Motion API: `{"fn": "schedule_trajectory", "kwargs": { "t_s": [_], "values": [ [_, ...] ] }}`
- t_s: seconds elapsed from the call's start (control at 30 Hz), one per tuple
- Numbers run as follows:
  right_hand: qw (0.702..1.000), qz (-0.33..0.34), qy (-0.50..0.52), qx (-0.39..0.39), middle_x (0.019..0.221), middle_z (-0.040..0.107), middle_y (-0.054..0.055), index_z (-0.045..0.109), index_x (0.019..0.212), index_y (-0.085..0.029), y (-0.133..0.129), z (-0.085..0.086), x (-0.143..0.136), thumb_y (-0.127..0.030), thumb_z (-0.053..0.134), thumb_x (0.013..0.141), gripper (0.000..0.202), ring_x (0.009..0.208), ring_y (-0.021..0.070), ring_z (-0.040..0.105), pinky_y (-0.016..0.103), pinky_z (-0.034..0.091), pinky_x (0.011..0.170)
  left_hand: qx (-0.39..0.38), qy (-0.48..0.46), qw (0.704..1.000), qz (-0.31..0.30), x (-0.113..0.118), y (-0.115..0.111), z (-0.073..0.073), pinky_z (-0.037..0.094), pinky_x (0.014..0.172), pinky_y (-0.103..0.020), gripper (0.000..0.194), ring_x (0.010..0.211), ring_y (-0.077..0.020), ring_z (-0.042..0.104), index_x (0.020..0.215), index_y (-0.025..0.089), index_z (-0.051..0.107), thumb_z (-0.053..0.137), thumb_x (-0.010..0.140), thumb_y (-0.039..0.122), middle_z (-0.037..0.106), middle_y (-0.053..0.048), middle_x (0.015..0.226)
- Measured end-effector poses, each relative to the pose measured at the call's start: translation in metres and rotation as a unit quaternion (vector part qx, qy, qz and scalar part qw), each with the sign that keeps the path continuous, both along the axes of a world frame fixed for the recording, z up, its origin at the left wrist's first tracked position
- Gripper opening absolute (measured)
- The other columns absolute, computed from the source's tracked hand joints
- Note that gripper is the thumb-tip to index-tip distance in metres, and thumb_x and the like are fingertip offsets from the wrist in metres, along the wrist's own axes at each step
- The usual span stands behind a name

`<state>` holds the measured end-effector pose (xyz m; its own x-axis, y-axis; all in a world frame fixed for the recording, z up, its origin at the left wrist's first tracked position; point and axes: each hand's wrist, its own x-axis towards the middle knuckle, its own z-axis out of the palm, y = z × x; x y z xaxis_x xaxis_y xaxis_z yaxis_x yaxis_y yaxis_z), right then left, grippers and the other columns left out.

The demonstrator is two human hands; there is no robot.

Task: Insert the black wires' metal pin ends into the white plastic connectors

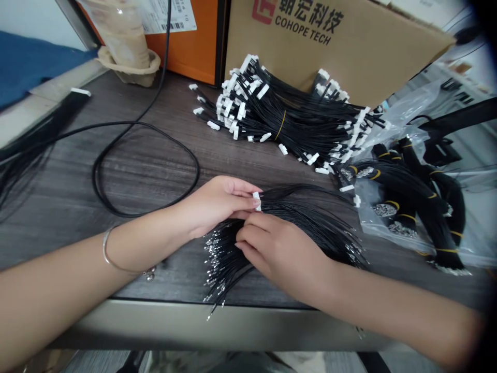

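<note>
Mid-frame, your left grip (217, 203) pinches a white connector (257, 201), likely steadying it; whether your right grip (277, 246) pinches anything, I can't tell.

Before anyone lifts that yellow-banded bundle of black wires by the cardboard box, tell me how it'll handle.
The bundle will probably sag at both ends, since its thin wires fan out beyond the yellow band. Its white connectors may snag, jutting out at many angles. It seems unlikely to roll, lying spread across the table.
</note>
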<state>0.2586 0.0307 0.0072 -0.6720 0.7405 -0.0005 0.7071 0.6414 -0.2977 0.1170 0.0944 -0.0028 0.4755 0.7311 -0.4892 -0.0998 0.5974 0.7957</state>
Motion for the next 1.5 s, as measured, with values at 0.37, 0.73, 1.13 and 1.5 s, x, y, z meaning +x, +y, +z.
{"fn": "schedule_trajectory", "kwargs": {
  "t_s": [0.37, 0.73, 1.13, 1.5],
  "values": [
    [0.998, -0.048, 0.023, -0.043, 0.092, 0.062, 0.008, 0.066, 0.087, -0.012, 0.004, -0.002, -0.003, -0.02, 0.051, 0.088, 0.016, 0.088, 0.0188, 0.058, 0.035, 0.049, 0.081, 0.016, 0.021, 1.0, -0.006, 0.001, 0.0, 0.001, 0.043, 0.06, -0.017, 0.015, 0.059, -0.0055, 0.058, 0.086, 0.009, 0.068, 0.063, 0.074, 0.002, 0.067, 0.0, 0.066],
    [0.989, -0.076, 0.099, -0.075, 0.091, 0.056, 0.007, 0.057, 0.081, -0.011, 0.001, 0.004, -0.004, -0.01, 0.049, 0.087, 0.01, 0.088, 0.0155, 0.052, 0.031, 0.045, 0.084, 0.0, 0.022, 1.0, 0.009, 0.0, 0.003, -0.002, 0.048, 0.064, -0.019, 0.018, 0.062, -0.0075, 0.063, 0.087, 0.012, 0.069, 0.061, 0.074, 0.002, 0.07, -0.001, 0.069],
    [0.951, -0.211, 0.146, -0.172, 0.07, 0.054, -0.006, 0.054, 0.082, -0.019, 0.016, 0.029, 0.048, -0.023, 0.046, 0.088, 0.011, 0.061, 0.0057, 0.047, 0.019, 0.037, 0.056, 0.018, 0.043, 0.998, -0.03, -0.002, 0.001, 0.0, 0.055, 0.074, -0.025, 0.021, 0.075, -0.0155, 0.07, 0.094, 0.011, 0.067, 0.068, 0.073, 0.008, 0.073, -0.006, 0.079],
    [0.944, -0.228, 0.193, -0.142, 0.062, 0.055, -0.005, 0.055, 0.067, -0.015, 0.025, 0.011, 0.053, -0.015, 0.05, 0.08, 0.014, 0.055, 0.0059, 0.045, 0.021, 0.032, 0.054, 0.078, 0.199, 0.974, -0.08, 0.001, -0.001, 0.007, 0.053, 0.07, -0.015, 0.025, 0.072, -0.0111, 0.07, 0.092, 0.023, 0.07, 0.074, 0.068, 0.015, 0.076, 0.001, 0.079]
  ]
}}
